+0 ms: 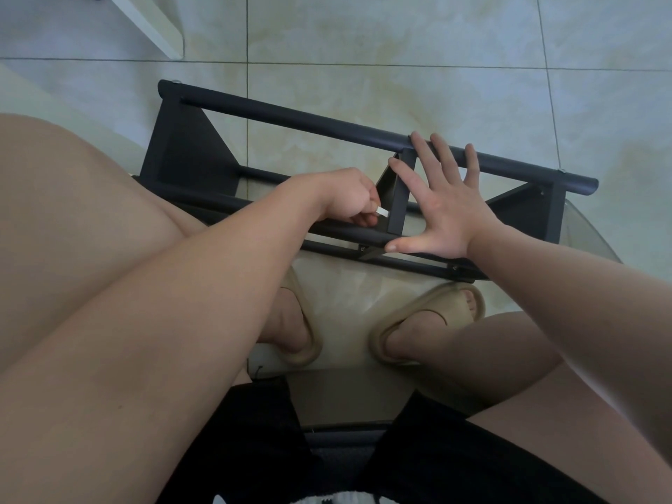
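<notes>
The left hand (349, 198) is curled tight, thumb and fingers pinching a small pale tool (382, 212) whose short flat end pokes out to the right of the knuckles; what kind of tool it is cannot be told. Its tip sits right at a black cross strut (398, 201), though I cannot tell whether they touch. The strut stands between the long tubes of a black metal frame (291, 121), and the near tube runs just under the grip, close beneath the curled fingers

On the other side of the strut, the right hand (447, 212) is spread wide and holds nothing: fingers straight and fanned, fingertips over the far tube, index finger at the strut's top, thumb stretched back to the near tube. Both forearms reach in from the body, the left passing beside a bare knee

The frame lies on a glass tabletop (596, 238), whose rounded rim shows well to the right of the grip. Past the far tube there is open tiled floor (363, 30), with a white board (152, 27) far off to the left. Nearer the body, slippers (429, 321) show through the glass
</notes>
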Demonstrator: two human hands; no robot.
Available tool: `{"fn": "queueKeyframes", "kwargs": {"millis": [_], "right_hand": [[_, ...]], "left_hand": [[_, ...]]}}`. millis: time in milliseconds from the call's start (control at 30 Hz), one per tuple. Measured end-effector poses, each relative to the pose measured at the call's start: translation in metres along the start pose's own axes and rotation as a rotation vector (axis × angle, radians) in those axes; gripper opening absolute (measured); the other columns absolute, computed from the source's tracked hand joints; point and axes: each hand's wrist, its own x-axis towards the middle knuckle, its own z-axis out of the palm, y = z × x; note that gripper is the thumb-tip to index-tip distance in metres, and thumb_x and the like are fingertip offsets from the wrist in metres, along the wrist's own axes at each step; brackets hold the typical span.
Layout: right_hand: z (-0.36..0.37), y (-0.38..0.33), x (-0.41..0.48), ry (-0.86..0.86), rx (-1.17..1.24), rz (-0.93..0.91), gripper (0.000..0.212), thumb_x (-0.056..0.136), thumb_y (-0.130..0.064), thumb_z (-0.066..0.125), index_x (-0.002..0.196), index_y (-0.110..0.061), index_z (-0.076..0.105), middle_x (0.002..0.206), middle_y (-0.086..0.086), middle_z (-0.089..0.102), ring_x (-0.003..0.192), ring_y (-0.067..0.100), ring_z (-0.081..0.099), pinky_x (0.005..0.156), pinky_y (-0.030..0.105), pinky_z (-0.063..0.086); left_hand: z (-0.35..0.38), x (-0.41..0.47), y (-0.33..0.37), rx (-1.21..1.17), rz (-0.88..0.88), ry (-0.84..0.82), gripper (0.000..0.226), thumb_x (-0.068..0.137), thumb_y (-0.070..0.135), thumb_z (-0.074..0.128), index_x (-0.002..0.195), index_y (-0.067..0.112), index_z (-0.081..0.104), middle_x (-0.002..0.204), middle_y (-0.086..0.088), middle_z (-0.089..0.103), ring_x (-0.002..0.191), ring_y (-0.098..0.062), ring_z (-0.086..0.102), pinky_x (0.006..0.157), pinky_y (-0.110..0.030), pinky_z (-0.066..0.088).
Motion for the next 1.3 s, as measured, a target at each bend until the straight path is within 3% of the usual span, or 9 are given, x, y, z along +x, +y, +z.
{"fn": "queueKeyframes", "kwargs": {"millis": [400, 533, 633, 867, 1300], "right_hand": [[0.0, 0.0, 0.0, 0.002, -0.004, -0.001, 0.126, 0.062, -0.104, 0.021, 0.162, -0.029, 0.007, 0.169, 0.012, -0.011, 0.155, 0.039, -0.009, 0.117, 0.071, -0.006], [0.0, 0.0, -0.001, 0.006, 0.0, -0.003, 0.126, 0.062, -0.105, 0.019, 0.162, -0.029, 0.007, 0.169, 0.012, -0.01, 0.155, 0.04, -0.009, 0.117, 0.071, -0.007], [0.0, 0.0, 0.0, 0.003, -0.001, -0.001, 0.126, 0.061, -0.106, 0.019, 0.162, -0.03, 0.006, 0.169, 0.011, -0.012, 0.155, 0.039, -0.01, 0.117, 0.071, -0.007], [-0.001, 0.0, -0.001, 0.002, -0.003, 0.0, 0.126, 0.062, -0.105, 0.021, 0.162, -0.03, 0.005, 0.169, 0.011, -0.011, 0.155, 0.039, -0.01, 0.117, 0.071, -0.008], [-0.002, -0.001, -0.001, -0.007, -0.009, 0.004, 0.125, 0.063, -0.103, 0.023, 0.162, -0.029, 0.006, 0.169, 0.011, -0.011, 0.155, 0.038, -0.011, 0.117, 0.071, -0.008]], "left_hand": [[-0.009, -0.005, 0.005, 0.176, 0.071, 0.05, 0.026, 0.098, 0.013, 0.057, 0.077, 0.026, 0.066, 0.078, 0.004, 0.071, 0.075, -0.01, 0.067, 0.068, -0.025, 0.051], [-0.016, -0.007, 0.012, 0.313, 0.09, 0.113, 0.034, 0.095, 0.012, 0.054, 0.068, 0.029, 0.065, 0.075, 0.002, 0.066, 0.07, -0.013, 0.056, 0.064, -0.025, 0.042], [-0.012, -0.008, 0.013, 0.266, 0.087, 0.094, 0.03, 0.095, 0.01, 0.053, 0.074, 0.028, 0.068, 0.074, 0.001, 0.063, 0.07, -0.015, 0.055, 0.064, -0.026, 0.043], [-0.005, -0.004, 0.008, 0.148, 0.051, 0.071, 0.03, 0.097, 0.008, 0.05, 0.08, 0.025, 0.067, 0.075, -0.003, 0.061, 0.078, -0.02, 0.056, 0.083, -0.036, 0.055], [-0.003, -0.004, 0.004, 0.148, 0.035, 0.043, 0.029, 0.1, 0.01, 0.05, 0.079, 0.024, 0.065, 0.074, -0.001, 0.061, 0.072, -0.018, 0.054, 0.074, -0.031, 0.048]]}}
